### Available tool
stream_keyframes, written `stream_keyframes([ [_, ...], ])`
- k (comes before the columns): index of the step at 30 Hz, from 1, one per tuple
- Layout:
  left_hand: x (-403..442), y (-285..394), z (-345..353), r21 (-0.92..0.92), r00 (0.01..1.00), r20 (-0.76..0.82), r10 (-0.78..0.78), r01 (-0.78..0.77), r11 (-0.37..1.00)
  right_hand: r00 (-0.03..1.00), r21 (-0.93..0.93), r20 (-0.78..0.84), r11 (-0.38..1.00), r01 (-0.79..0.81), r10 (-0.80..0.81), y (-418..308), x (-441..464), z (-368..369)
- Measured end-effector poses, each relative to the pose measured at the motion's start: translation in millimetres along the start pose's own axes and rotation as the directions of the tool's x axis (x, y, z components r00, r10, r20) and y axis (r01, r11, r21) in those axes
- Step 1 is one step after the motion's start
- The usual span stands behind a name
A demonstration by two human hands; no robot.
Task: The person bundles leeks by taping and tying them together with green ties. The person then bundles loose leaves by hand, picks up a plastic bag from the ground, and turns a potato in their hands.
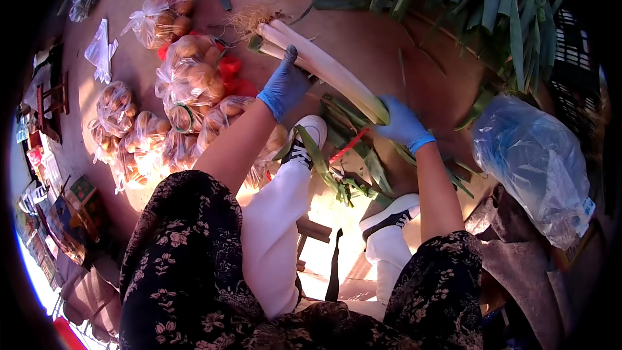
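Note:
A few thick white leek stalks point(334, 76) stretch slantwise between my two gloved hands, with their stringy roots point(251, 23) at the upper left. My left hand point(285, 87), in a blue glove, is closed around the stalks near the root end, its thumb lying over them. Something small and dark shows beside its fingers, too unclear to name. At the other end, where the stalks turn green, my right hand point(403, 122) grips them; the leaves beyond it are mostly hidden. Beneath, cut green leaves point(369, 162) and a red strip point(348, 146) lie on the floor between my shoes.
Several clear bags of round brownish produce point(191, 78) sit on the floor at left. A large heap of leeks point(479, 6) lies upper right, by a black crate point(573, 45). A stuffed clear plastic bag point(534, 162) stands at right. A white plastic bag point(101, 52) lies far left.

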State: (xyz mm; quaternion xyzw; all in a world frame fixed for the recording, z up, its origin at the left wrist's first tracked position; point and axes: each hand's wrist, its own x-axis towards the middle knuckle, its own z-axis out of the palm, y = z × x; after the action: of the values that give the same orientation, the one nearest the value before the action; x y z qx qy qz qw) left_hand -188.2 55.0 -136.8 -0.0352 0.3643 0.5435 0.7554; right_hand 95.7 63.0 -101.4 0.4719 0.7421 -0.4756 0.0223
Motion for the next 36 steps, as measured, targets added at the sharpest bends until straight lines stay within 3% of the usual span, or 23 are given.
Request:
stream_keyframes([
  [1,-1,4,4,0.009,0.994,0.095,-0.045,0.045,0.999,1.0,0.071,0.02,0.997,-0.019,0.018,2,-3,-7],
  [2,-3,5,10,0.13,0.998,0.059,0.014,-0.021,0.991,0.996,0.118,0.077,0.992,-0.049,0.04,1,-7,-15],
  [4,2,13,23,0.121,0.992,0.069,0.107,-0.115,0.986,0.978,0.208,0.195,0.972,-0.112,0.071,0,-10,-32],
  [5,6,18,26,0.115,0.985,0.072,0.156,-0.164,0.98,0.97,0.155,0.228,0.981,-0.118,0.08,4,-11,-32],
  [6,12,27,27,-0.031,0.982,0.151,0.117,-0.114,0.993,0.961,0.101,0.261,0.988,-0.119,0.089,7,-10,-31],
  [9,18,28,37,-0.109,0.993,0.032,0.111,-0.107,0.988,0.938,-0.071,0.33,0.994,-0.087,0.105,2,0,-35],
  [10,17,25,39,-0.067,0.986,-0.007,0.168,-0.168,0.983,0.931,-0.125,0.348,0.989,-0.074,0.114,-6,5,-33],
  [12,10,21,47,-0.088,0.993,0.034,0.113,-0.109,0.99,0.993,-0.068,-0.098,0.996,0.063,-0.069,-35,12,-17],
  [14,4,15,53,-0.052,0.994,0.045,0.102,-0.099,0.994,0.953,-0.208,-0.301,0.975,-0.083,0.017,-77,24,1],
  [17,1,21,56,-0.059,0.989,0.105,0.103,-0.097,0.993,0.865,-0.241,-0.502,0.964,-0.108,-0.028,-72,38,28],
  [19,7,51,51,0.207,0.934,-0.017,0.358,-0.347,0.915,0.878,-0.223,-0.477,0.971,-0.08,-0.038,-61,39,27],
  [23,15,139,38,0.377,0.738,-0.037,0.673,-0.614,0.694,0.892,-0.187,-0.451,0.978,-0.098,0.003,-22,34,22],
  [25,13,155,20,0.317,0.796,-0.189,0.575,-0.505,0.803,0.925,-0.128,-0.363,0.976,-0.174,0.117,-11,22,14],
  [26,12,159,-4,0.166,0.945,-0.212,0.249,-0.216,0.962,0.926,-0.105,-0.353,0.978,-0.178,0.13,-3,22,10],
  [27,6,137,8,0.213,0.96,-0.269,0.08,-0.021,0.977,0.924,-0.083,-0.357,0.981,-0.174,0.134,2,25,5],
  [29,2,85,11,0.294,0.869,-0.383,-0.313,0.436,0.851,0.926,-0.043,-0.347,0.984,-0.173,0.147,7,26,5],
  [30,0,60,2,0.313,0.737,-0.439,-0.514,0.662,0.681,0.934,-0.024,-0.323,0.985,-0.168,0.151,7,27,3],
  [31,-9,32,12,0.63,0.724,-0.465,-0.509,0.675,0.385,0.941,-0.007,-0.301,0.986,-0.164,0.154,7,25,1],
  [32,-9,11,15,0.822,0.751,-0.434,-0.497,0.556,0.122,0.947,-0.028,-0.286,0.987,-0.159,0.145,4,22,2],
  [33,-18,-2,39,0.91,0.798,-0.31,-0.517,0.407,0.083,0.953,-0.053,-0.272,0.987,-0.152,0.132,-1,21,3],
  [35,-9,-26,41,0.888,0.895,0.142,-0.424,0.074,0.454,0.966,-0.09,-0.229,0.985,-0.146,0.122,-15,19,1],
  [36,-4,-29,42,0.794,0.889,0.174,-0.424,0.129,0.594,0.972,-0.099,-0.195,0.984,-0.15,0.129,-24,14,1],
])
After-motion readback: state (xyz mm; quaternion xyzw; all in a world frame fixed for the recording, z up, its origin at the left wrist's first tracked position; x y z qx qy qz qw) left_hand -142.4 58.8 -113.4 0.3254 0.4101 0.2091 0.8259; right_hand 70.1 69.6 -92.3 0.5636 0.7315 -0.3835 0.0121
